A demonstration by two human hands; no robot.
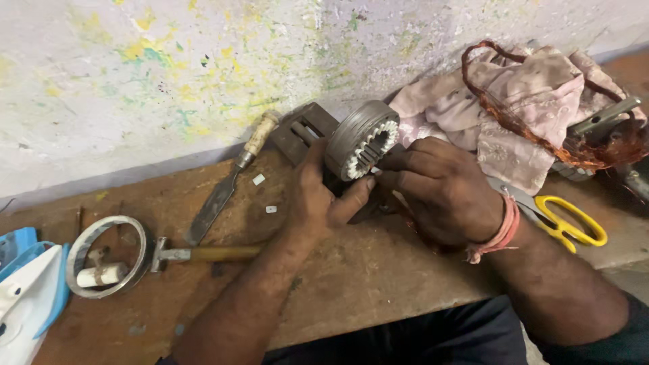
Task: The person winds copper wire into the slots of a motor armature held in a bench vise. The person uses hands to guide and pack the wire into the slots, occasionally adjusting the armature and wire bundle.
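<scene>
Head view, frame centre: my left hand (318, 196) grips the stator (362, 140); right hand (439, 186) fingertips pinch at its slots, insulating; next, careful seating.

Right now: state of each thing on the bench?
stator core: tilted on its side, slots lined white, gripped
left hand: clasping the core from below
right hand: fingers at the core's rim
scissors: lying flat, blades hidden
chisel: lying loose
metal ring: flat, untouched
cloth: crumpled, copper wire on it
</scene>
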